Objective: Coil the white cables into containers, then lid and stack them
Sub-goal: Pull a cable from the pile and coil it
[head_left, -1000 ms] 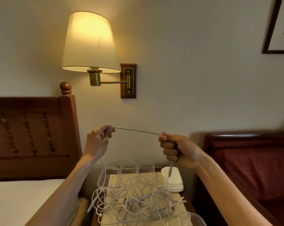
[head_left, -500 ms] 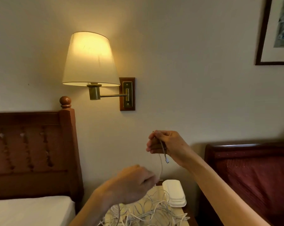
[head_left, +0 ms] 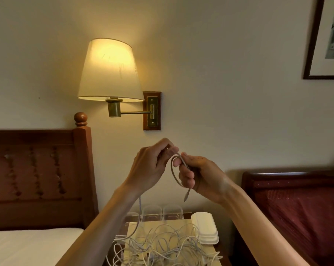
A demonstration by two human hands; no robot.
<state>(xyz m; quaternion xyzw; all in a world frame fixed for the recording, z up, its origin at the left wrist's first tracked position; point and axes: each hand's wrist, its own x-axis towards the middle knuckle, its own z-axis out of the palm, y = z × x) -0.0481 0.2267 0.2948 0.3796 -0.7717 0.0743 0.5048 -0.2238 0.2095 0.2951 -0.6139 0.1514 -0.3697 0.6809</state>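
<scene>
While right hand [head_left: 198, 175] grips first cable [head_left: 174, 174] loop, plug end dangling, left hand [head_left: 152, 166] pinches next turn to build coil above tangled pile [head_left: 162, 244] on table [head_left: 132, 229], containers [head_left: 170, 213] behind.

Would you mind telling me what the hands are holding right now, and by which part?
Both hold one white cable near its end: right hand grips the loop's base, left hand pinches its top; the plug dangles.

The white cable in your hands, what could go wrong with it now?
The white cable trails from the left hand into the tangled pile, so pulling might tighten knots or drag the pile off the nightstand. The loop at the right hand is loose and might spring open.
</scene>
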